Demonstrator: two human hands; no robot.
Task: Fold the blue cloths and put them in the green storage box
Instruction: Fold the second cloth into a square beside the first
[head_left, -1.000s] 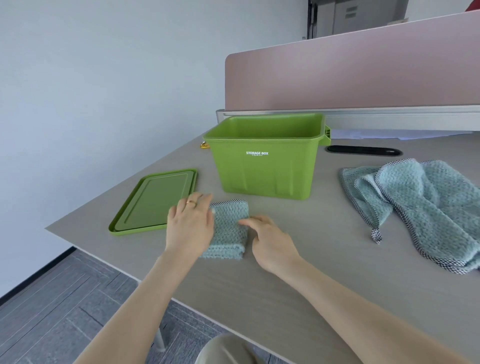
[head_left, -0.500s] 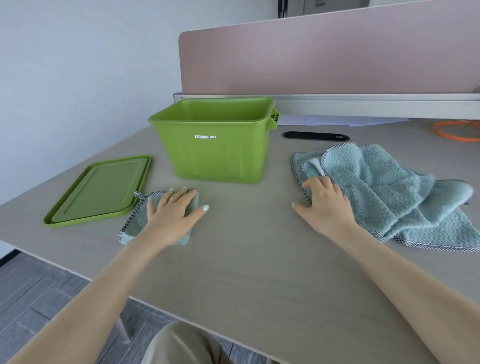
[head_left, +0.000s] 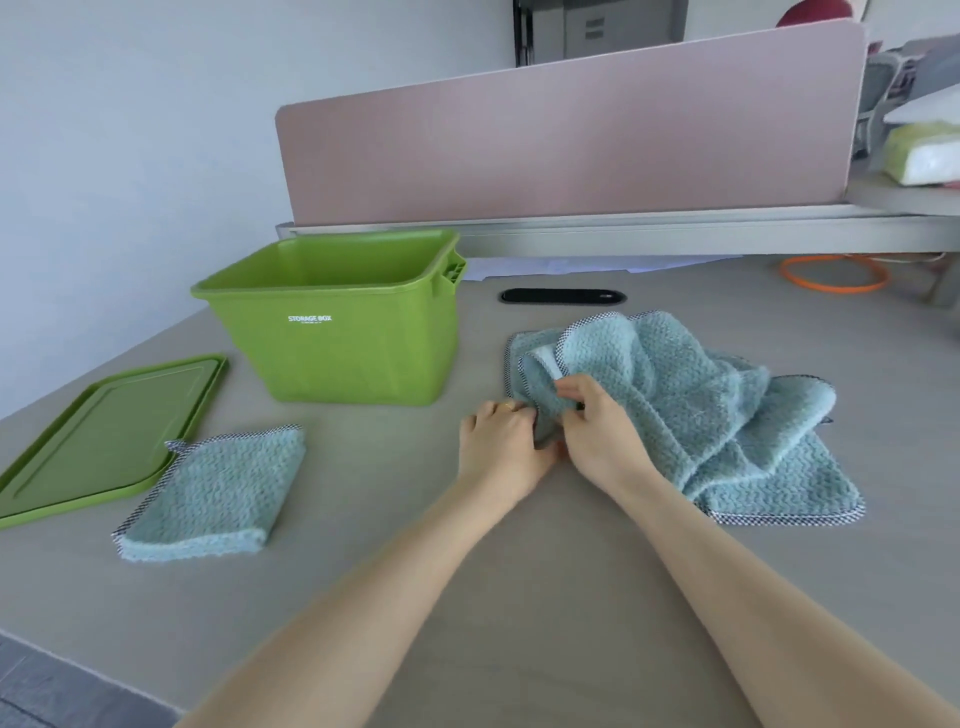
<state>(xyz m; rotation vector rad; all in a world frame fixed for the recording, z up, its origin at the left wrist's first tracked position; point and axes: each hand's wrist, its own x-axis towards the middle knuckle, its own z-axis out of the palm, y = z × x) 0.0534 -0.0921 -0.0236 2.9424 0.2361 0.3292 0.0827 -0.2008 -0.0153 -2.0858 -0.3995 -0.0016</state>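
Note:
A folded blue cloth (head_left: 213, 491) lies on the table at the left, in front of the green storage box (head_left: 332, 338), which stands open and looks empty. A crumpled pile of blue cloths (head_left: 685, 405) lies at the right. My right hand (head_left: 597, 434) pinches the pile's near left edge. My left hand (head_left: 501, 447) grips the same cloth edge right beside it, fingers curled into the fabric.
The box's green lid (head_left: 104, 431) lies flat at the far left, its corner under the folded cloth. A black cable slot (head_left: 563, 296) and an orange ring (head_left: 834, 275) sit near the back. A pink divider panel (head_left: 566, 140) closes off the table's far side.
My left hand has let go of the folded cloth and moved right to the pile. My right hand has closed on the pile's edge. The view has shifted.

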